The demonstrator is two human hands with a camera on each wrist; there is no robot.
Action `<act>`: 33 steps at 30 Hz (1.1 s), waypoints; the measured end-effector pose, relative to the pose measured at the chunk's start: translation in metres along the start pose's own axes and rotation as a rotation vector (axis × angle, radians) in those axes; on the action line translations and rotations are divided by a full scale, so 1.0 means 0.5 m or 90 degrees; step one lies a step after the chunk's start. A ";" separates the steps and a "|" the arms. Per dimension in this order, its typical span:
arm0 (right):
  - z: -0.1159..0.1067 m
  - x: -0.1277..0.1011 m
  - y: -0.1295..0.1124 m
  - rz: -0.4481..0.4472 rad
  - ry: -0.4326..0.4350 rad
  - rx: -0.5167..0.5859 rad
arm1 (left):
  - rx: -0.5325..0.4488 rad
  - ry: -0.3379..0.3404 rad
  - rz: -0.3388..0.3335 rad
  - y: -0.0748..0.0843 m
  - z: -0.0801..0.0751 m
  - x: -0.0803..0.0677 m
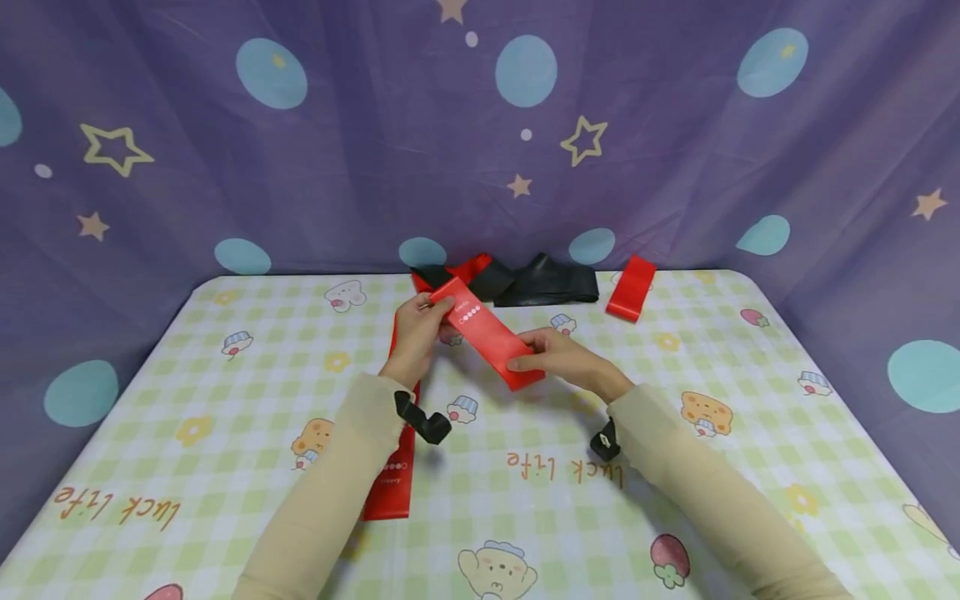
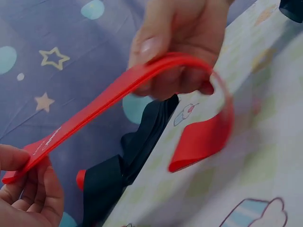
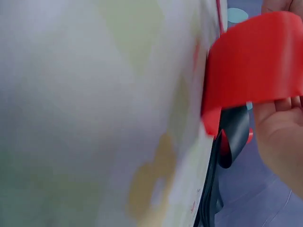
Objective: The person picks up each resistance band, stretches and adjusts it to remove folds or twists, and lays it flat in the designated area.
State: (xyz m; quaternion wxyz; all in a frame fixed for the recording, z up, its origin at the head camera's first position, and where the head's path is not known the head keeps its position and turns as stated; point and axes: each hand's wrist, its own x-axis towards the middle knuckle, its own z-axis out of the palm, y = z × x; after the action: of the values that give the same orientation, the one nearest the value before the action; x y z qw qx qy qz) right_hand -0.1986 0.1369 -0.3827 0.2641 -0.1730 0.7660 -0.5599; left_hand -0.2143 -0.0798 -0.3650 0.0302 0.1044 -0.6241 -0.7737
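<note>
head view | red band point(image 1: 487, 333) slants far-left to near-right | left hand point(image 1: 417, 327) pinches far end | right hand point(image 1: 558, 360) grips near end

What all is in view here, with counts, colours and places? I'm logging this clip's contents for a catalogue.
Held red band: 1, red with white print, above the table's middle, stretched between both hands.
Red band under the left arm: 1, red, flat on the table, partly hidden by the sleeve.
Far red band: 1, red, at the back edge, right of the black one.
Black band: 1, black, bunched at the back edge; more red shows beside it.
Tablecloth: 1, green and yellow check with cartoon prints.
Backdrop: 1, purple with stars and blue dots.
Wrist cameras: 2, black, one on each wrist.
Left hand: pinches the band's far end.
Right hand: holds the near end.
</note>
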 end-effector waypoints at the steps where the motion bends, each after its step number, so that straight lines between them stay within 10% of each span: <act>1: -0.001 -0.003 0.003 -0.002 -0.007 0.000 | -0.005 0.006 0.000 0.001 -0.004 0.002; 15: -0.054 -0.031 0.016 -0.039 -0.067 -0.020 | 0.022 0.072 -0.038 0.010 -0.063 0.026; 33: -0.119 -0.060 0.064 0.030 0.013 0.002 | 0.070 0.083 -0.085 0.005 -0.147 0.032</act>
State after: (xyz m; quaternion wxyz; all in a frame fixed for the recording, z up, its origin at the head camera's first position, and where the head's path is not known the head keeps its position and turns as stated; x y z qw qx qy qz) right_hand -0.2090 0.2093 -0.3928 0.2695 -0.1485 0.7719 -0.5563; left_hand -0.2155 -0.1537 -0.3791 0.0133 0.1973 -0.6539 -0.7303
